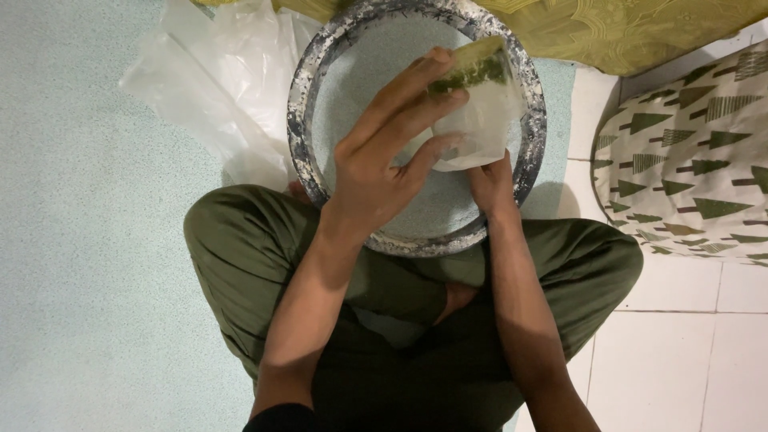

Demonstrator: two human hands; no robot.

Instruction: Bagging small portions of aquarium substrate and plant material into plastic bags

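Left hand (384,160) and right hand (490,186) both grasping a small clear plastic bag (480,112) with green contents, above a round metal basin (320,96) on the floor (80,240), before crossed legs.

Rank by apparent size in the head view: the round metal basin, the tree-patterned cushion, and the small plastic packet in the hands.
1. Round metal basin
2. Tree-patterned cushion, cut off by the frame edge, so unsure against the basin
3. Plastic packet, smallest
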